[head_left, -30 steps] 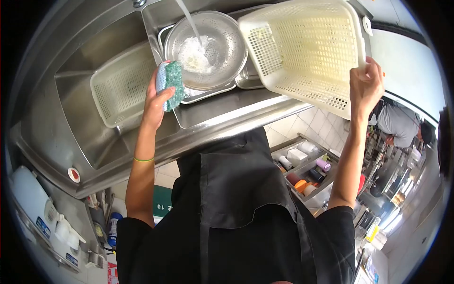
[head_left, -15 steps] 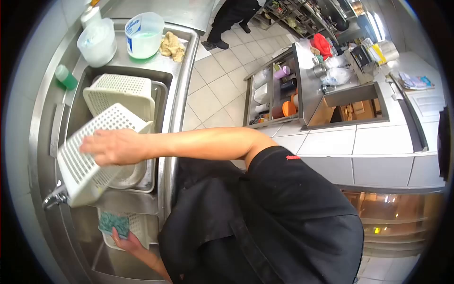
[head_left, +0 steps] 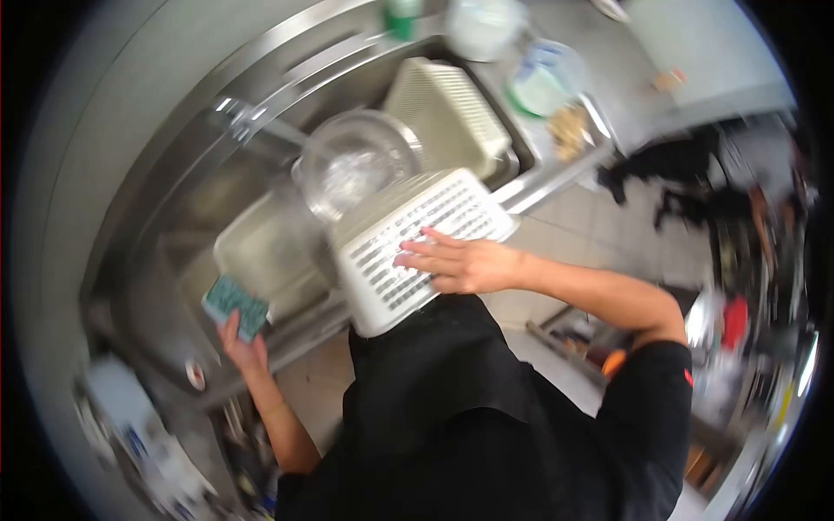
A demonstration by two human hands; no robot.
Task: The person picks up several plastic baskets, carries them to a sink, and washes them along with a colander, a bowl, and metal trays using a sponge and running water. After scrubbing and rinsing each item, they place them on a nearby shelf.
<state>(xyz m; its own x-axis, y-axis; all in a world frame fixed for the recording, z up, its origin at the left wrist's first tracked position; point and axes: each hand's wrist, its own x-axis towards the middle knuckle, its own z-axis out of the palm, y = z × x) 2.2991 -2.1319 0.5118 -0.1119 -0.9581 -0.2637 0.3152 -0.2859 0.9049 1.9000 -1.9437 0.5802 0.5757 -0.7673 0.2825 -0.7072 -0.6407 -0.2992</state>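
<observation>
My left hand (head_left: 246, 345) grips a green scrubbing sponge (head_left: 234, 306) beside a pale basket (head_left: 269, 252) in the left sink basin. Spread fingers of my right hand (head_left: 460, 263) lie on the slotted face of a white perforated basket (head_left: 391, 282), tilted at the sink's front edge against my apron. Behind it is a clear round container (head_left: 358, 161) near the faucet. Another perforated basket (head_left: 447, 113) stands in the right basin.
The faucet (head_left: 239, 117) is at the back of the sink. Tubs (head_left: 546, 78), a yellowish cloth (head_left: 569, 132) and a green bottle (head_left: 402, 17) sit around the right basin. Another person in dark clothes (head_left: 678, 165) stands at the right.
The view has turned and shifted over the sink. The white basket has moved from over the basins to the front edge, with my right hand still on it. My left hand still holds the sponge.
</observation>
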